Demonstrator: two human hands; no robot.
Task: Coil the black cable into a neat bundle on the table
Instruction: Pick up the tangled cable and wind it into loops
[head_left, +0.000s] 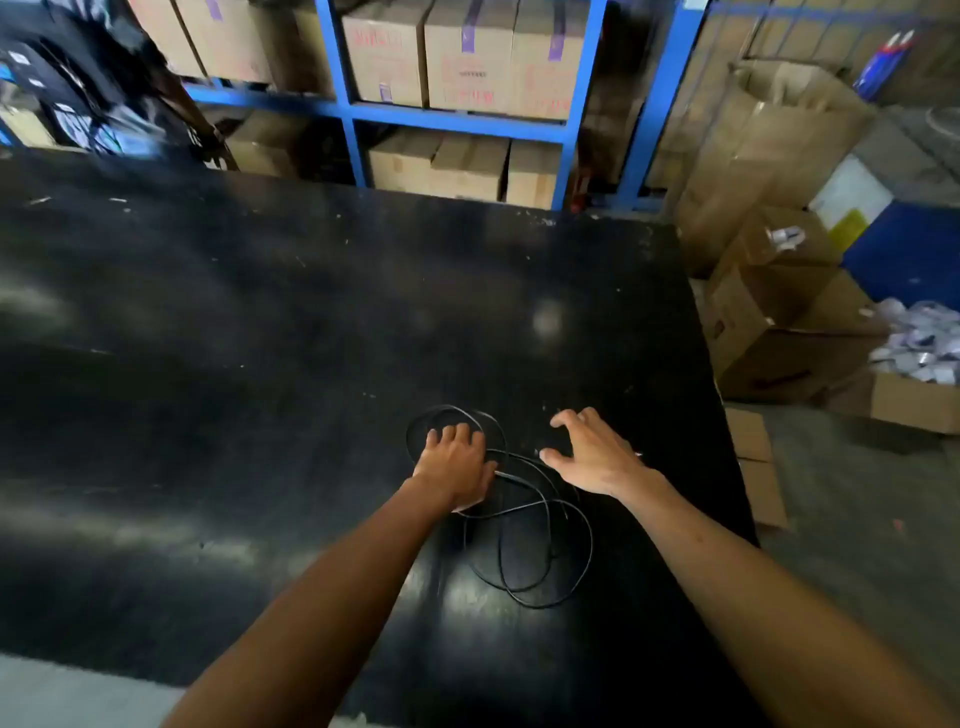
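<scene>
A thin black cable (545, 561) lies in loose, crossing loops on the black table (260, 338), near the right front part. My left hand (457, 462) rests palm down on the far loops, fingers curled over the strands; whether it grips them I cannot tell for sure. My right hand (592, 452) hovers just right of the loops, fingers spread, holding nothing. One loop arcs around beyond the left hand's fingertips.
The table's right edge (727, 415) runs close to my right hand. Open cardboard boxes (779, 322) stand on the floor to the right. Blue shelving (452, 124) with cartons stands behind the table. Dark clothing hangs at the far left.
</scene>
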